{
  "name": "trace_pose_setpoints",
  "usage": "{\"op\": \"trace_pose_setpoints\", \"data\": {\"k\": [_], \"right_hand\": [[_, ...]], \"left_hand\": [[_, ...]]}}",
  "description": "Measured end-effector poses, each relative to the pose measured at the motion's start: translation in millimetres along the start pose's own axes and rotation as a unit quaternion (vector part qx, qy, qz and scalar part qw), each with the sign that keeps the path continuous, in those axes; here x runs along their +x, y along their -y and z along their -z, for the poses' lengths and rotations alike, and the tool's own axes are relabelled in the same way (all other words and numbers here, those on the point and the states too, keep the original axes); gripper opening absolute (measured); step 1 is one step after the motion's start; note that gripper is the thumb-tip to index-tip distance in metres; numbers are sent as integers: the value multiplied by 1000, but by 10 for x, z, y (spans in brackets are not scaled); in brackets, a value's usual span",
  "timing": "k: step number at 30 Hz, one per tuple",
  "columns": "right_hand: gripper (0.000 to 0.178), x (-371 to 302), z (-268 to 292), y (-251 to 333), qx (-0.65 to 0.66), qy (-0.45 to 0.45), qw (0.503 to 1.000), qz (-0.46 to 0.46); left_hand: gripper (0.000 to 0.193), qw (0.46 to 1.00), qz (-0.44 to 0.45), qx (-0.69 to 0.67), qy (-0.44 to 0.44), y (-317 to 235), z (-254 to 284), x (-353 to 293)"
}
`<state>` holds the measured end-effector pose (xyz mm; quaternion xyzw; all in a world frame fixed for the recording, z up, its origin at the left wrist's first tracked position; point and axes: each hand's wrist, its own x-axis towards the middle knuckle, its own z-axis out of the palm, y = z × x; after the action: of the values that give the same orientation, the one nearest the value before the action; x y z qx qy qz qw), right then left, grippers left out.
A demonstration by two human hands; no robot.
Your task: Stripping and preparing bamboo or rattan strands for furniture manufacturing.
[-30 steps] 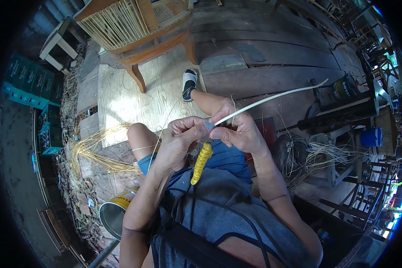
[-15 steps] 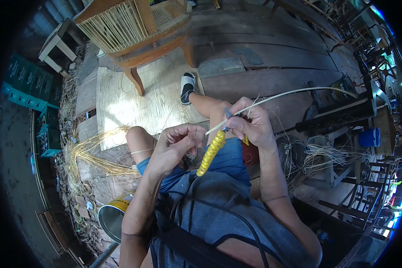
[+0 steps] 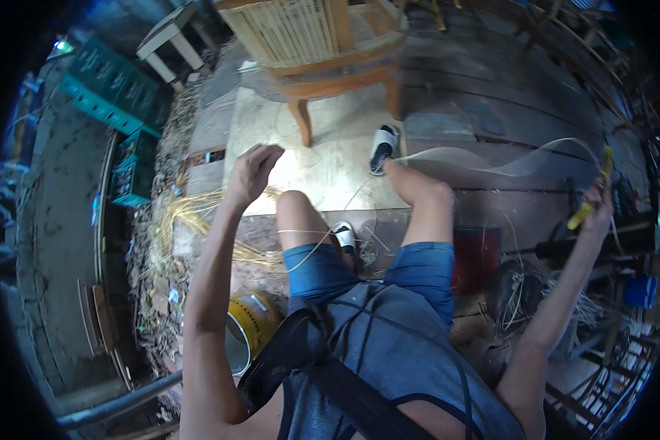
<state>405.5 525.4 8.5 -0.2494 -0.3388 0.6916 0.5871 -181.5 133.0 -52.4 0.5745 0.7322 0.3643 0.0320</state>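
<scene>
Matt, fibrous cane strip (image 3: 491, 158), pale and semi-translucent; tool (image 3: 592, 196) with glossy yellow plastic handle; chair (image 3: 323, 44) of smooth varnished wood with woven cane panel; rough weathered plank floor (image 3: 491, 110); glossy yellow metal can (image 3: 251, 323); blue denim shorts (image 3: 425, 275).

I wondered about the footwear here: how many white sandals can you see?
2. One sandal is on the outstretched foot, on the pale mat near the wooden chair. The other sandal is on the tucked-in foot between the knees, partly hidden.
</scene>
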Motion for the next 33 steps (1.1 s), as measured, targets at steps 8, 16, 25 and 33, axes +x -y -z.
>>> {"op": "trace_pose_setpoints", "data": {"k": [8,16,25,33], "right_hand": [[26,242,-131,197,43,65,996,30],[31,1003,745,1509,-11,54,993,101],[39,-355,-812,-1063,-435,2,884,-173],[36,-1363,-1987,-2524,-143,275,870,-384]], "left_hand": [[74,980,101,-30,167,-122,-1136,60],[55,914,281,-42,290,581,-2208,-561],[25,873,301,-329,198,-290,-1179,250],[22,849,219,-342,338,-1172,-871,527]]}}
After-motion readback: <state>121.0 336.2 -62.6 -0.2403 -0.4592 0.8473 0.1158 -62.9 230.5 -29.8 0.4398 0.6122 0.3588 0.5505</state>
